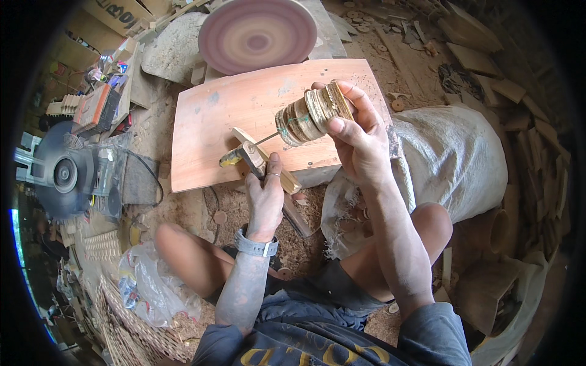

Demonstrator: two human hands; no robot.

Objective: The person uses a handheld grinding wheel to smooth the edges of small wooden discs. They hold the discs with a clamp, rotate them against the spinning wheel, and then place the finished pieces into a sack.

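Disc stack (300,120), gripped in right hand (364,135)

Floor (390,55) is coated with sawdust (183,210). Right side: wood offcuts (477,60) lie heaped. Upper left: cardboard carton (110,25). Far left: narrow strip of bright bluish light (19,241).

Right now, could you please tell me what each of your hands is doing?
Left hand: closed on a wooden piece.
Right hand: closed on one end of a stack of round discs.
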